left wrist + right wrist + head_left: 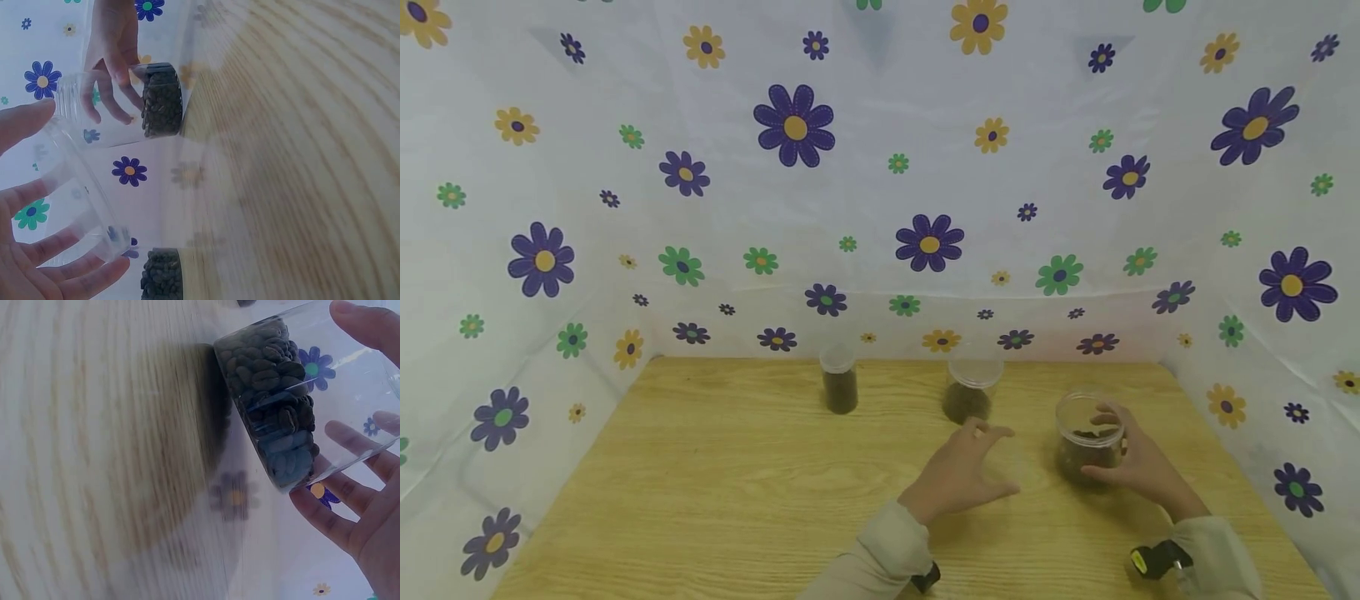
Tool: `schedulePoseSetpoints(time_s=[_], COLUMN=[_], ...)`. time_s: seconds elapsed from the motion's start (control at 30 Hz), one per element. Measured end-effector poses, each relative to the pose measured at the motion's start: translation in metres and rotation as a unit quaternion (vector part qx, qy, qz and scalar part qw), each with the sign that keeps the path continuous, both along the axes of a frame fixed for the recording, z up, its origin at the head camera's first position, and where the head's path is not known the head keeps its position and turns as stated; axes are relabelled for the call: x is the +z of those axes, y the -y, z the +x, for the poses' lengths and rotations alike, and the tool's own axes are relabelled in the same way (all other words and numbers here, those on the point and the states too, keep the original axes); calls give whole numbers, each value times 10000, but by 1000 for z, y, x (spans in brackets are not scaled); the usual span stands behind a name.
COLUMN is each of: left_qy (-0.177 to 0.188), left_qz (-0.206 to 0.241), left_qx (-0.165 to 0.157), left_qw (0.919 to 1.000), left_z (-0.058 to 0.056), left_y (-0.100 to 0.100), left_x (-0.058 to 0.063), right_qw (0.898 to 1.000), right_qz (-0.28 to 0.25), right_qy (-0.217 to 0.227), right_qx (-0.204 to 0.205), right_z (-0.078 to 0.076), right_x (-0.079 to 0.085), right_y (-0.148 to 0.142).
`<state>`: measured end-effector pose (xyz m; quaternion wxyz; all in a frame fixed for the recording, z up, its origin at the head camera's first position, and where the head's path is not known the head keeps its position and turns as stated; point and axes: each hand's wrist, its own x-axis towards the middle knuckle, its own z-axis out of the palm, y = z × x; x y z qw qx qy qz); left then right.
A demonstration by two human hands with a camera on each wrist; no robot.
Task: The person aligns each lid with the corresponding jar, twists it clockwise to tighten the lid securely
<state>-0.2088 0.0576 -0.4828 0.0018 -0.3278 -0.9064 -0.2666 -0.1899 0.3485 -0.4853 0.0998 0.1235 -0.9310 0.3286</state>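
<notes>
In the head view, my right hand (pixel 1138 467) grips a clear jar (pixel 1088 454) at the right of the table, thumb at the near side and fingers behind. The jar has no lid on it, and dark coffee beans (pixel 269 394) fill its lower part. It looks tilted in the right wrist view; I cannot tell whether its whole base touches the table. To its left, my left hand (pixel 958 475) holds a clear round lid (pixel 94 187) by the rim between thumb and fingers. The lid is apart from the jar and barely shows in the head view.
Farther back stand a wide clear jar (pixel 970 396) and a narrower one (pixel 840 387), both with dark contents. They rest on a wood-grain table (pixel 715 483). A white flowered cloth (pixel 865 192) encloses the back and sides.
</notes>
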Motion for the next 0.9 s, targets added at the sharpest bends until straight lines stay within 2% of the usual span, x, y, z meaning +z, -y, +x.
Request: schedulePoseSetpoints(time_s=[0.33, 0.7, 0.9], left_qy=[470, 100, 155], left_qz=[390, 562, 717], left_qx=[228, 221, 321], left_qw=[9979, 9981, 9968], left_z=[0, 1, 2], left_y=[19, 33, 40], left_x=[10, 14, 19], right_qw=[9995, 9990, 9989], right_qz=[-43, -92, -7], right_qy=[-217, -103, -58], right_qx=[246, 428, 460], right_z=[4, 6, 9], right_x=[0, -2, -1], right_y=[12, 21, 29])
